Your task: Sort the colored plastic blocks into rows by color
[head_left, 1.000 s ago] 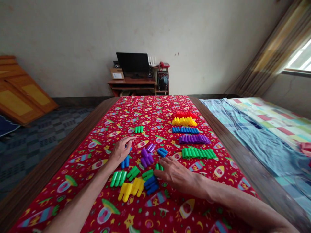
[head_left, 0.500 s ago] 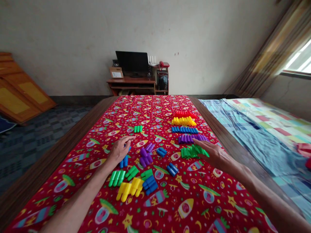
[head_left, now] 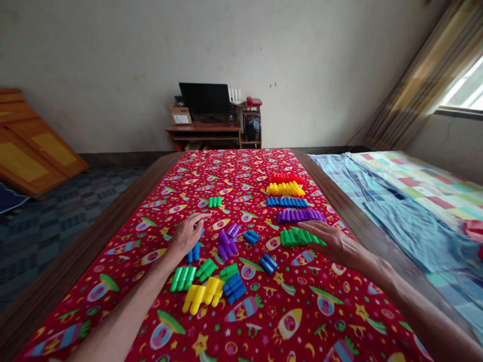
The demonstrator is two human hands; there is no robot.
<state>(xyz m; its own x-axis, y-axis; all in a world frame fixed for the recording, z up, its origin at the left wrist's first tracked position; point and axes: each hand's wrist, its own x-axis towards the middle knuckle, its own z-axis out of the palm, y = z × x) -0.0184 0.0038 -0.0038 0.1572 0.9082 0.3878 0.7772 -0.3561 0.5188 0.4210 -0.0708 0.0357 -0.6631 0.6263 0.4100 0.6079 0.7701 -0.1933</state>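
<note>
My right hand (head_left: 332,240) lies flat with fingers stretched over the right end of a row of green plastic tube pieces (head_left: 296,237). Just beyond its fingertips runs a purple row (head_left: 300,216). On the left, my left hand (head_left: 187,234) rests with its fingers extended to the right, partly covering some blue pieces (head_left: 193,253). Whether it touches them I cannot tell. Between the hands lie joined purple pieces (head_left: 227,244) and small blue pairs (head_left: 251,237). Nearer me are green (head_left: 183,278), yellow (head_left: 194,298) and blue clusters (head_left: 234,288).
Farther up the right side are blue (head_left: 287,202), yellow (head_left: 285,189) and red rows (head_left: 286,178). A small green group (head_left: 215,201) lies beyond my left hand. A red patterned cloth (head_left: 264,327) covers the table. A bed (head_left: 400,201) stands right, a desk with a monitor (head_left: 204,102) ahead.
My right hand has shifted slightly toward me, off the purple row's edge, and the green row looks more even. My left hand stays almost in place; the view has tilted a little.
</note>
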